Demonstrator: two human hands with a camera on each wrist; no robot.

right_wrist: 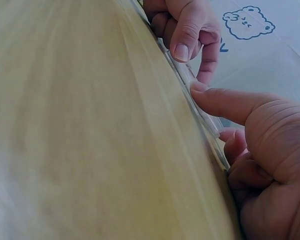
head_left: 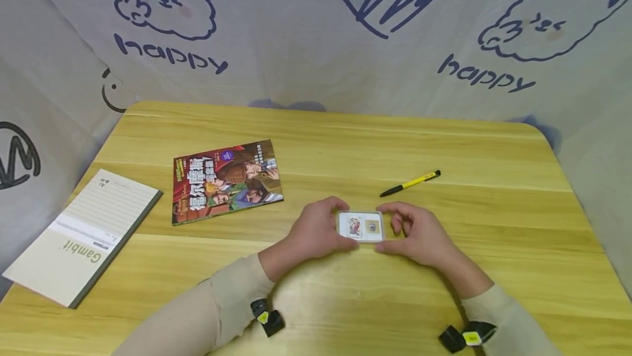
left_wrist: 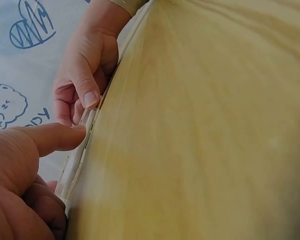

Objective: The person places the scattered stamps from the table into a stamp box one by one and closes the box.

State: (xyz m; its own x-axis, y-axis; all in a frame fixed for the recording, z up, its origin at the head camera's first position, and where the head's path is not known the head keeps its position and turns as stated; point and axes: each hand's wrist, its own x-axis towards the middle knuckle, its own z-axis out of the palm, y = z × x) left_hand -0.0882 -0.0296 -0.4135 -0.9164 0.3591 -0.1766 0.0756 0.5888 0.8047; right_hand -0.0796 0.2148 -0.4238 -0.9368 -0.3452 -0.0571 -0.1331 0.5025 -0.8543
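Observation:
A small clear-edged case [head_left: 360, 227] with two little pictures on white lies flat at the table's front middle. My left hand [head_left: 320, 228] grips its left end, thumb along the near edge and fingers at the far edge. On the right end, my right hand [head_left: 418, 235] pinches the case between thumb and index finger, other fingers curled beside it. In the left wrist view the case [left_wrist: 80, 155] appears edge-on, with the left thumb on it. The right wrist view shows the case [right_wrist: 206, 117] edge-on too, under the right thumb.
A yellow and black pen [head_left: 411, 182] lies behind the right hand. The comic-style book [head_left: 227, 181] is left of the case, and a notebook [head_left: 84, 235] lies at the table's left edge. Printed cloth [head_left: 306, 32] hangs behind the wooden table [head_left: 336, 142].

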